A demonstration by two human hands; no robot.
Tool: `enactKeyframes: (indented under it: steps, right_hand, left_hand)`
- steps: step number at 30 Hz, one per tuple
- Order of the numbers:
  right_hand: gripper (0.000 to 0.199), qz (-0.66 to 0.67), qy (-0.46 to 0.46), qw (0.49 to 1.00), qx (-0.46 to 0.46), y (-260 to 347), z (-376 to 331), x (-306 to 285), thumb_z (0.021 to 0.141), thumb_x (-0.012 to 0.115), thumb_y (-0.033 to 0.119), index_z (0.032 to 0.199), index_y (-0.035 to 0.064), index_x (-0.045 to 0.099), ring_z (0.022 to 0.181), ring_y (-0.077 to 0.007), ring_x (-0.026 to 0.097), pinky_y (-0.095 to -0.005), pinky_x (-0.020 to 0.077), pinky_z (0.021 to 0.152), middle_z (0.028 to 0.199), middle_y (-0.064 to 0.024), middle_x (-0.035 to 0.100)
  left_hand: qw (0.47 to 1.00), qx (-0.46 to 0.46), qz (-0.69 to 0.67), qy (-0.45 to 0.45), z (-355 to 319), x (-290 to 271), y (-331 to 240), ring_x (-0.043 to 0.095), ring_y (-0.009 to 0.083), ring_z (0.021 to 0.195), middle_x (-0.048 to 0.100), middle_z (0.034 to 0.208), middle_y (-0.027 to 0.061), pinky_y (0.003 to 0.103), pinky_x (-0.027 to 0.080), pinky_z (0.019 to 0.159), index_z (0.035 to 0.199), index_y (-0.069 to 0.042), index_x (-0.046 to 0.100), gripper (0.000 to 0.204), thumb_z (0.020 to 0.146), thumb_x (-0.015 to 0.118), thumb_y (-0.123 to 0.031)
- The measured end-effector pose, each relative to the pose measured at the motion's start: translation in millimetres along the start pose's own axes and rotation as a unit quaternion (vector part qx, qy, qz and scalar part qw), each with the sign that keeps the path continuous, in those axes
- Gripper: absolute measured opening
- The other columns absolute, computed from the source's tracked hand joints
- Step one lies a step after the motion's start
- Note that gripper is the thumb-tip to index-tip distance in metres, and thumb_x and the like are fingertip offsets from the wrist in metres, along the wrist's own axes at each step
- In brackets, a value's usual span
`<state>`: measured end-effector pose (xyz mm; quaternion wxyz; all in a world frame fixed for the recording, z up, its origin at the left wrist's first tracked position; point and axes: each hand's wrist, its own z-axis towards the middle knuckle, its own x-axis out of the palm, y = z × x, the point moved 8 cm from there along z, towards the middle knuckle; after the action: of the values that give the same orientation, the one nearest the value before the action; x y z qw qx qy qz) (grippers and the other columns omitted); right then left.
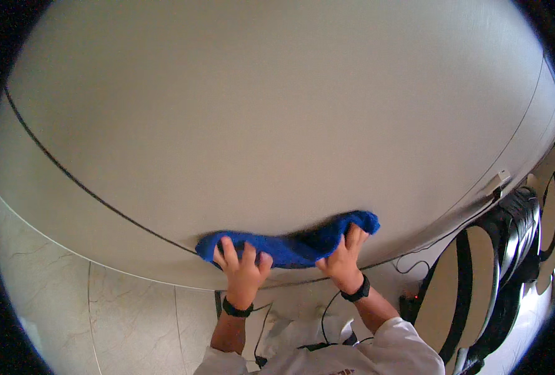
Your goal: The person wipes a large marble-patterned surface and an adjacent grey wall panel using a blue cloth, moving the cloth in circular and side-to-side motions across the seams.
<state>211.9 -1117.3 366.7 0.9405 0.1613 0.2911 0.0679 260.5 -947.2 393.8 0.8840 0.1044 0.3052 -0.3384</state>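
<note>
A blue cloth, bunched into a long, wavy strip, lies near the front edge of a large beige tabletop. My left hand is on its left end, with the fingers bent over the fabric and the fingertips partly sunk into it. Gripping the right end, my right hand has its fingers curled round the cloth. Between the two hands the cloth sags slightly toward me. I wear a black band on the left wrist and another black band on the right.
A dark line curves across the tabletop to the cloth's left end. Black-framed chairs stand close to the right edge. A small white block with a cable sits by that edge. Pale tiled floor shows at the lower left.
</note>
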Motion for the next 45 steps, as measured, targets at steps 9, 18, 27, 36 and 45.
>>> enactKeyframes:
  steps: [9,18,27,36,45]
  right_hand:
    - [0.063,0.079,0.085,0.993,0.003,-14.9,-31.6,27.7,0.049,0.061,0.028,0.106,0.0089,0.043,0.096,-0.0364,0.033,-0.0572,0.0179,0.081,0.101,-0.0176,0.038]
    - [0.062,0.014,-0.018,0.999,0.031,-48.8,-12.0,-10.8,0.051,0.061,0.028,0.105,0.0049,0.041,0.093,-0.0381,0.032,-0.0522,0.0215,0.082,0.101,-0.0213,0.035]
    - [0.064,0.077,0.054,0.995,0.021,-14.9,-11.3,1.0,0.051,0.061,0.022,0.109,0.0056,0.039,0.104,-0.0402,0.025,-0.0536,0.0159,0.087,0.11,-0.0201,0.03]
    - [0.074,0.032,0.048,0.997,0.045,-11.1,-33.7,28.2,0.052,0.061,0.026,0.113,0.0015,0.029,0.101,-0.0429,0.025,-0.0539,0.017,0.084,0.111,-0.0296,0.025]
    - [0.076,0.095,-0.032,0.994,0.042,52.3,-38.2,42.1,0.055,0.046,0.01,0.119,-0.0043,0.007,0.11,-0.051,-0.006,-0.0598,-0.0002,0.085,0.12,-0.0345,-0.004]
  left_hand:
    - [0.988,0.015,0.012,0.156,-28.6,53.5,-33.7,0.027,0.0435,0.099,0.026,0.114,0.0276,0.055,0.025,0.079,0.097,-0.008,0.048,0.042,0.061,0.059,-0.026]
    - [1.0,0.009,0.016,0.021,-10.2,29.5,-37.1,0.02,0.0464,0.104,0.02,0.118,0.0266,0.056,0.023,0.081,0.089,0.0,0.046,0.033,0.064,0.056,-0.02]
    - [0.993,0.044,0.031,0.101,-9.3,42.9,-47.8,0.028,0.0446,0.099,0.027,0.115,0.0254,0.053,0.026,0.08,0.096,-0.006,0.051,0.042,0.06,0.059,-0.028]
    - [0.998,0.027,0.058,0.02,-28.0,23.7,1.2,0.032,0.0407,0.094,0.034,0.109,0.0231,0.051,0.03,0.075,0.079,-0.006,0.053,0.029,0.062,0.057,-0.03]
    - [0.997,0.072,0.04,0.0,-45.4,-4.3,47.1,0.041,0.0173,0.065,0.042,0.106,-0.0079,0.032,0.037,0.056,0.089,-0.027,0.056,0.026,0.063,0.057,-0.024]
